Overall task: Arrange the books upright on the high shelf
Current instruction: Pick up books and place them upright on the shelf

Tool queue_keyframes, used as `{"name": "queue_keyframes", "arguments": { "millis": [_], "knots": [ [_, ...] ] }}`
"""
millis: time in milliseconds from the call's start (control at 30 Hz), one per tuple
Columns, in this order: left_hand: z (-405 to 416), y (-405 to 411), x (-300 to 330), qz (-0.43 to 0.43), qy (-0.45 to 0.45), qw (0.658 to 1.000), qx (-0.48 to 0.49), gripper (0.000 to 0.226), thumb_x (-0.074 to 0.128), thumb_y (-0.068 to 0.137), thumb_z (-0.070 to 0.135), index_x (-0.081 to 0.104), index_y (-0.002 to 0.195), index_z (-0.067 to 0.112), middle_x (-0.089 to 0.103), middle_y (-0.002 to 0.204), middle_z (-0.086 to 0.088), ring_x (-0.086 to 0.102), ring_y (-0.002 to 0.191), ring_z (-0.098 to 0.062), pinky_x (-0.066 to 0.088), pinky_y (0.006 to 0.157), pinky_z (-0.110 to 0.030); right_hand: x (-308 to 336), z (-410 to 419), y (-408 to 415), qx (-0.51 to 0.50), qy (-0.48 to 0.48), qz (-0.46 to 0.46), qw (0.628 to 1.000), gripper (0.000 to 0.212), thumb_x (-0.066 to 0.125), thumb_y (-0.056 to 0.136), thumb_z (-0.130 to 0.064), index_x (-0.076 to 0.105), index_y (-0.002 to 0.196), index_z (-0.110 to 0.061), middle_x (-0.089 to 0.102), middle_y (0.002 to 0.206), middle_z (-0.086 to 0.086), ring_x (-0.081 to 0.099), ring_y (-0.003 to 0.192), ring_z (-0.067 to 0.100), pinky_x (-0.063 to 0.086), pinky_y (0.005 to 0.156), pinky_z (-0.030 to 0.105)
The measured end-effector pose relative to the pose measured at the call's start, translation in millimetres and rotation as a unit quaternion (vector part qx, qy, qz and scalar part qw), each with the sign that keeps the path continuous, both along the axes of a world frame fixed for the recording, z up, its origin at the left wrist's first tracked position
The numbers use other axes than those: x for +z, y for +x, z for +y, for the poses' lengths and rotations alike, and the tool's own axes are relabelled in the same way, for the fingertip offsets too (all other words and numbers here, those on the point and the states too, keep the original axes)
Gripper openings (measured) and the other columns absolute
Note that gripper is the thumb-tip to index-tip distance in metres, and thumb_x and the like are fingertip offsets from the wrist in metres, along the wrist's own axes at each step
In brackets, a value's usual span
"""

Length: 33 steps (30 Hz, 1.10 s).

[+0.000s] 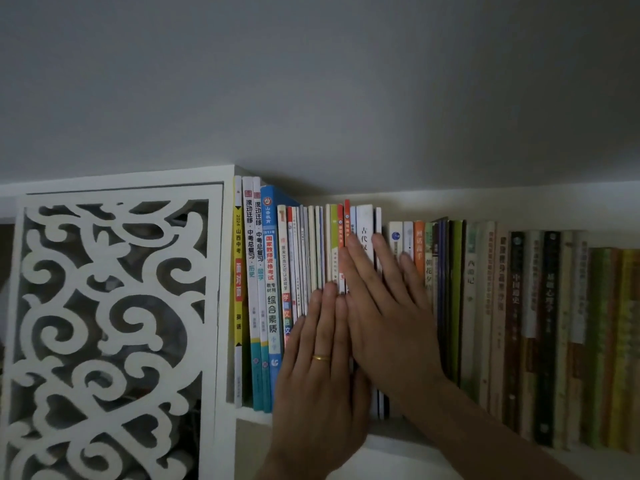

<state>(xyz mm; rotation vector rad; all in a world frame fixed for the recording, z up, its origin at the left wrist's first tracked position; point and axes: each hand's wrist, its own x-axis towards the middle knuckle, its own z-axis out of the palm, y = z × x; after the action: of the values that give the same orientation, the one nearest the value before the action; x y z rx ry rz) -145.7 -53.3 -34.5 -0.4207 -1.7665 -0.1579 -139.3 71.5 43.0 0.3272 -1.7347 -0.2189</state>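
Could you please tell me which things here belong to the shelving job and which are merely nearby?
Job:
- books, upright
- high shelf
- left hand, flat on spines
- right hand, flat on spines

Nearby:
- white carved panel
- gold ring

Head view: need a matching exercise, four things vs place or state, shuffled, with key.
Things:
1. left hand
2. right hand
3. yellow book
4. lattice panel

Places or states:
A. first in the row, against the shelf's left wall
B. flat on the spines, gold ring on one finger
C. left of the books, white scroll cutouts
D. flat on the spines, fingers up to the white book

Pairs: 1-B, 2-D, 3-A, 4-C
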Motion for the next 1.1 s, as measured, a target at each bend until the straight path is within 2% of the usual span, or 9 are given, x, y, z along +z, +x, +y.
{"name": "queue_keyframes", "arguments": {
  "millis": [300,400,500,600,667,767,900,967,1100],
  "knots": [
    [5,49,-12,-0.094,-0.072,0.992,0.039,0.066,0.028,0.108,0.045,0.013,0.162,0.010,0.002,0.171,-0.010,0.001,0.158,-0.023,0.021,0.125,-0.050,-23,46,48,-0.069,0.034,-0.132,0.988,0.064,0.020,0.107,-0.046,0.013,0.162,-0.014,0.004,0.170,0.010,-0.003,0.157,0.029,0.008,0.127,0.050],
    [30,70,-5,-0.120,-0.011,0.991,0.061,0.067,0.018,0.109,0.049,0.015,0.162,0.009,0.007,0.170,-0.012,0.004,0.158,-0.025,0.018,0.126,-0.049,-17,69,72,-0.040,0.051,-0.152,0.986,0.062,0.018,0.108,-0.046,0.020,0.161,-0.014,0.014,0.169,0.009,0.001,0.157,0.026,0.010,0.127,0.049],
    [69,97,8,-0.076,0.041,0.996,0.006,0.065,0.033,0.108,0.046,0.027,0.159,0.007,0.026,0.166,-0.016,0.021,0.155,-0.030,0.023,0.123,-0.054,-10,107,110,0.019,-0.080,-0.127,0.988,0.061,0.033,0.105,-0.043,0.030,0.158,-0.014,0.023,0.167,0.011,0.012,0.157,0.026,0.016,0.126,0.050],
    [126,120,15,-0.011,-0.032,0.995,-0.094,0.060,0.040,0.107,0.040,0.031,0.158,0.010,0.024,0.166,-0.017,0.019,0.156,-0.031,0.024,0.122,-0.056,-24,185,149,0.033,-0.256,-0.080,0.963,0.061,0.046,0.098,-0.045,0.043,0.150,-0.013,0.047,0.152,0.015,0.040,0.143,0.034,0.036,0.117,0.052],
    [169,131,18,0.007,-0.065,0.987,-0.147,0.056,0.042,0.107,0.039,0.038,0.156,0.013,0.027,0.165,-0.018,0.021,0.155,-0.032,0.024,0.122,-0.056,-33,249,175,-0.005,-0.348,-0.096,0.933,0.061,0.054,0.094,-0.046,0.048,0.144,-0.011,0.055,0.138,0.017,0.050,0.129,0.039,0.046,0.104,0.050],
    [243,140,18,0.012,-0.100,0.972,-0.212,0.050,0.050,0.104,0.041,0.056,0.144,0.011,0.045,0.154,-0.020,0.037,0.147,-0.036,0.033,0.118,-0.053,-35,343,214,-0.142,-0.465,-0.192,0.852,0.069,0.063,0.092,-0.048,0.043,0.146,-0.010,0.051,0.141,0.022,0.048,0.129,0.042,0.042,0.104,0.052],
    [346,149,3,-0.075,-0.155,0.955,-0.241,0.048,0.050,0.100,0.052,0.065,0.131,0.018,0.064,0.135,-0.013,0.060,0.123,-0.033,0.052,0.099,-0.045,-47,427,252,-0.260,-0.483,-0.319,0.773,0.073,0.052,0.094,-0.063,0.048,0.133,-0.002,0.056,0.134,0.027,0.053,0.124,0.044,0.044,0.098,0.048],
    [380,151,-3,-0.147,-0.180,0.950,-0.208,0.052,0.042,0.101,0.058,0.065,0.127,0.020,0.070,0.120,-0.012,0.064,0.110,-0.034,0.053,0.088,-0.042,-54,447,259,-0.276,-0.469,-0.349,0.763,0.074,0.051,0.091,-0.067,0.053,0.126,-0.002,0.059,0.129,0.025,0.055,0.119,0.042,0.046,0.097,0.045],
    [399,152,-3,-0.143,-0.194,0.958,-0.158,0.069,0.038,0.090,0.079,0.069,0.101,0.019,0.067,0.088,-0.008,0.061,0.084,-0.026,0.046,0.069,-0.034,-46,462,258,-0.088,-0.551,-0.322,0.765,0.064,0.076,0.086,-0.045,0.059,0.132,-0.004,0.058,0.136,0.017,0.055,0.123,0.036,0.046,0.101,0.041]
  ]
}}
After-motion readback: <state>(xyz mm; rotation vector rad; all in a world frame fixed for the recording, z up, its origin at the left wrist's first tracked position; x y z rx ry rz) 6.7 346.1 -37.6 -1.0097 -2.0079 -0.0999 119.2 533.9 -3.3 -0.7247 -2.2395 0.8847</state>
